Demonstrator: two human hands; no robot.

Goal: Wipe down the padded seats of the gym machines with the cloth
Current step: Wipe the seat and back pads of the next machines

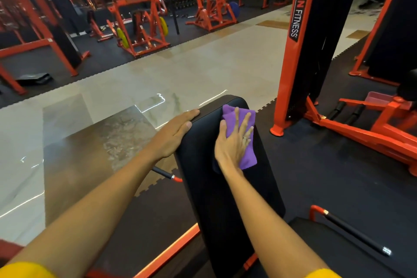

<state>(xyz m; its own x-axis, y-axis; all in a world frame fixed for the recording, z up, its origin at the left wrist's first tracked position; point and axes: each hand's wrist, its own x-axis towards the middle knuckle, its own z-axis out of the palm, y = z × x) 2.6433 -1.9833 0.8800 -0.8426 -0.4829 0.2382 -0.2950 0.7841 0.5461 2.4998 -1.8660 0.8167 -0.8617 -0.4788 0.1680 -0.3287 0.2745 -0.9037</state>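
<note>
Purple cloth (230, 114) under right hand (232, 144), fingers spread flat, at far end of black pad (209, 198); long axis toward body; left hand (176, 133) flat on edge.

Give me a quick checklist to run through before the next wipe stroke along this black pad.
1. Cloth under the hand: ok. The right hand presses the purple cloth onto the black pad with straight fingers.
2. Pad steadied: ok. The left hand rests on the pad's left edge.
3. Starting spot: ok. The cloth lies near the pad's far end.
4. Cloth spread flat: not ok. It is bunched into folds.
5. Cloth clean: cannot tell.
6. Near part of the pad wiped: cannot tell.
</note>
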